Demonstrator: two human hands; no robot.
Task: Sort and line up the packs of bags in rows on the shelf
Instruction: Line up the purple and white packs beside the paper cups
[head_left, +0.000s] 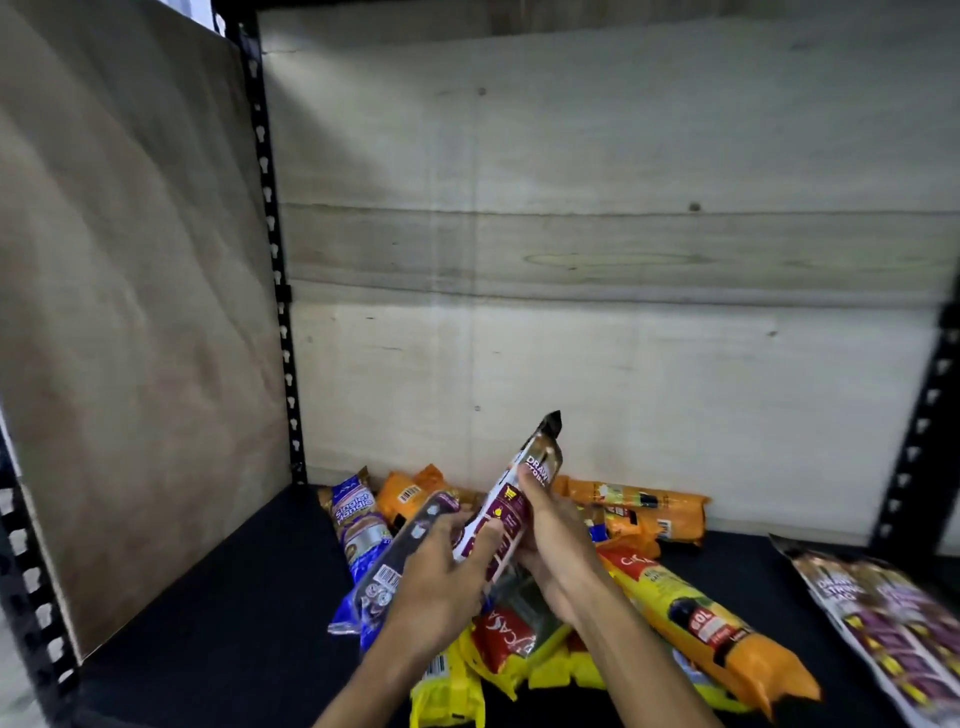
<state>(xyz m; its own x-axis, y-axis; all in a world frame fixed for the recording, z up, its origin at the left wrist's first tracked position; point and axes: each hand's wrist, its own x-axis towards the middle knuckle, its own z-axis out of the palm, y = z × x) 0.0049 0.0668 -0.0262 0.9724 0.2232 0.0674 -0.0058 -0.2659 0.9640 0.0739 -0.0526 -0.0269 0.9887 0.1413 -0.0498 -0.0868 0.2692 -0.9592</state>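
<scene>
Both my left hand (441, 577) and right hand (556, 551) are wrapped around a maroon pack (511, 506), tilted up above the heap of packs (649, 587) (orange, yellow, blue) on the black shelf (234, 597).

Glossy printed plastic film on the maroon pack (506, 512) gripped by both hands. Same shiny crinkled film on the heap of packs (691, 613) beneath the grip. Matt, dark, slightly textured shelf board (234, 613) under them. Pale, rough-grained plywood back panel (597, 208) beyond. Black painted perforated metal post (270, 234) to the left.
</scene>
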